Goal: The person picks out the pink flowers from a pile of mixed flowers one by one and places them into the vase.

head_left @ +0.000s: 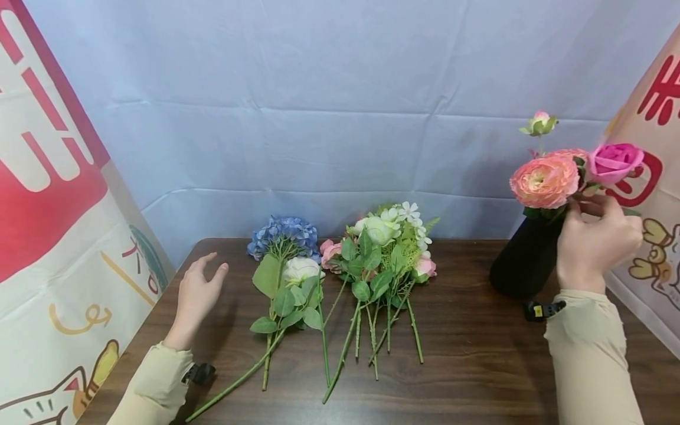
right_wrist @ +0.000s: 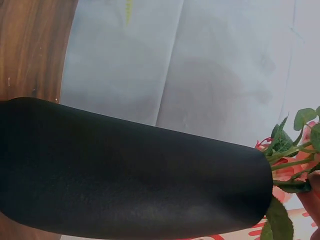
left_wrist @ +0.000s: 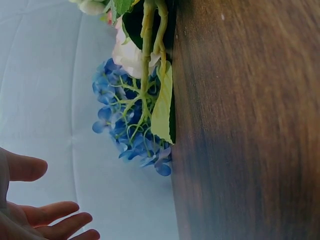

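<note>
At the right, a black vase (head_left: 523, 257) holds a peach ranunculus (head_left: 544, 180), a pink rose (head_left: 616, 162) and a small pale bud (head_left: 540, 124) on a tall stem. My right hand (head_left: 600, 236) is at the vase's mouth, its thumb and fingers pinching a flower stem just under the rose. The right wrist view has the vase (right_wrist: 135, 172) lying across it, with stems (right_wrist: 295, 162) by the fingertips at the right edge. My left hand (head_left: 199, 295) hovers over the table's left side, fingers spread and holding nothing, left of a blue hydrangea (head_left: 284, 236).
On the brown table (head_left: 457, 354) lie a white rose (head_left: 303, 270) and a mixed bunch with a pale green-white rose (head_left: 379, 229), white blossoms (head_left: 409, 212) and pink flowers (head_left: 425, 267), stems toward me. Behind hangs a pale blue cloth (head_left: 340, 118); printed cloths flank both sides.
</note>
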### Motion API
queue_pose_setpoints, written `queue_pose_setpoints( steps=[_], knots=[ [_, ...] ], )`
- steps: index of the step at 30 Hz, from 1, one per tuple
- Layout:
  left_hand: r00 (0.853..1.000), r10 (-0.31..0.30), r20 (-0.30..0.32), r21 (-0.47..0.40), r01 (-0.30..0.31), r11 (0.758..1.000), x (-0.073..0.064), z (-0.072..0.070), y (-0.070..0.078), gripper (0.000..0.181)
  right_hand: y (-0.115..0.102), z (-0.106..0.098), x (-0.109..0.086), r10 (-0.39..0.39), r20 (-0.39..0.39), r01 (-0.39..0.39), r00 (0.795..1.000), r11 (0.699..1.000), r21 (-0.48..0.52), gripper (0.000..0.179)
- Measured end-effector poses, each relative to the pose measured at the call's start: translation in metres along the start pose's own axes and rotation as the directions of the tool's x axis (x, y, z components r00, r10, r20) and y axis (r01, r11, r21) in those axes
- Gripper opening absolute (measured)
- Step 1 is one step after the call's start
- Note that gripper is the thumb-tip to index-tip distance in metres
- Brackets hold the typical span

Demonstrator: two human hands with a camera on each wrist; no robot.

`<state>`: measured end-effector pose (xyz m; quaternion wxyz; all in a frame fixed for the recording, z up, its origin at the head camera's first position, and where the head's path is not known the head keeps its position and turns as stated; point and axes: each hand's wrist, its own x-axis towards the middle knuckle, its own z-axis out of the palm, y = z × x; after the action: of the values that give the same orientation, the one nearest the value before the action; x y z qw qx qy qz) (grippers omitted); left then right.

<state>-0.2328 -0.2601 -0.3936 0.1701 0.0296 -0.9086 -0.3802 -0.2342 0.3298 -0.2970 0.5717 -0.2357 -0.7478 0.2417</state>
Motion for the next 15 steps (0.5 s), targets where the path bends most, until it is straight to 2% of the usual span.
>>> queue_pose_setpoints(
  steps=[6, 15],
  knots=[
    [1.000, -0.007, 0.005, -0.002, 0.007, 1.000, -0.0005, -0.0011, 0.0008, 0.053, 0.0034, -0.0004, -0.0023, 0.002, 0.027, -0.003, 1.000, 1.000, 0.009, 0.044],
    [1.000, -0.016, 0.007, -0.001, 0.016, 1.000, -0.0005, -0.0015, 0.0010, 0.054, 0.0082, 0.0031, -0.0014, 0.092, 0.064, -0.091, 0.994, 0.996, -0.023, 0.045]
  ],
)
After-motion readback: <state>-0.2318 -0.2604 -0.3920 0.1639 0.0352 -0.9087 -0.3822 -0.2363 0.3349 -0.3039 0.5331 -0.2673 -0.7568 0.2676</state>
